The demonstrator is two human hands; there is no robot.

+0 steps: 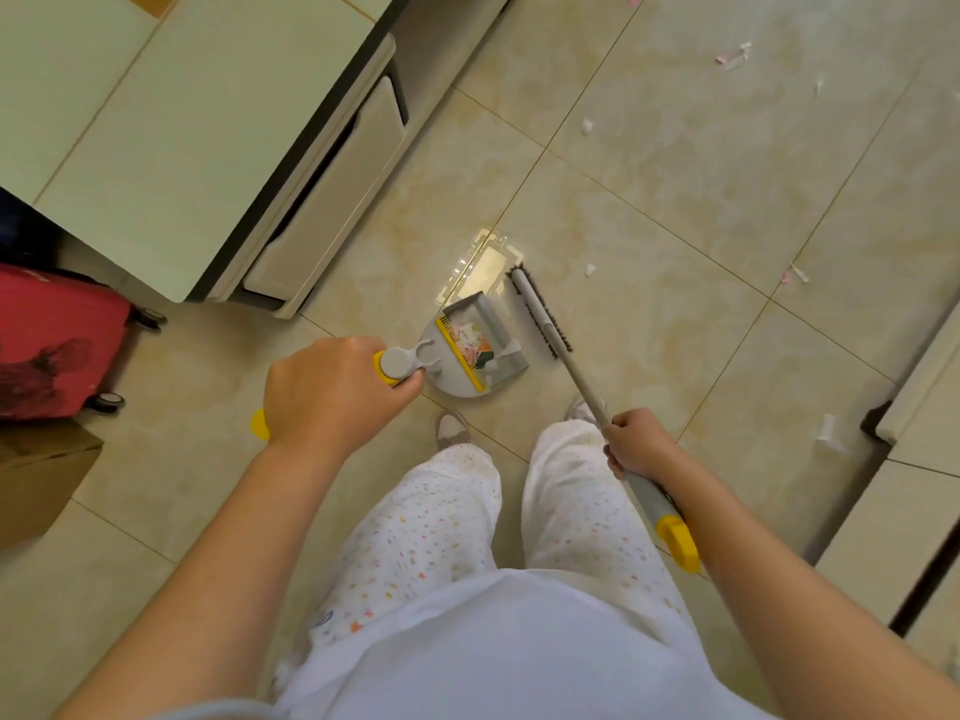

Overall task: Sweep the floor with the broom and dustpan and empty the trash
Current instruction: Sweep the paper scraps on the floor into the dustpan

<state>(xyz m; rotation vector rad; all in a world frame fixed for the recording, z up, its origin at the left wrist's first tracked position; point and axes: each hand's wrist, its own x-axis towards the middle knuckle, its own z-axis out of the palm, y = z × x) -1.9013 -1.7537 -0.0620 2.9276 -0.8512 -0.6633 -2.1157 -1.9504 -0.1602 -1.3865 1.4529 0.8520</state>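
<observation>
Inside dustpan (457,389), wrapper (467,337) illegible; L hand (332,392) grips it, R hand (636,441) broom (543,317).

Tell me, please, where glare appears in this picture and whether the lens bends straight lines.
Head view: a bright rectangular reflection lies on the tiled floor just beyond the dustpan, beside the broom. Head view: the wide lens slightly bows the tile joints and the cabinet edges near the borders. Head view: the light is even and the shadows are soft.
</observation>
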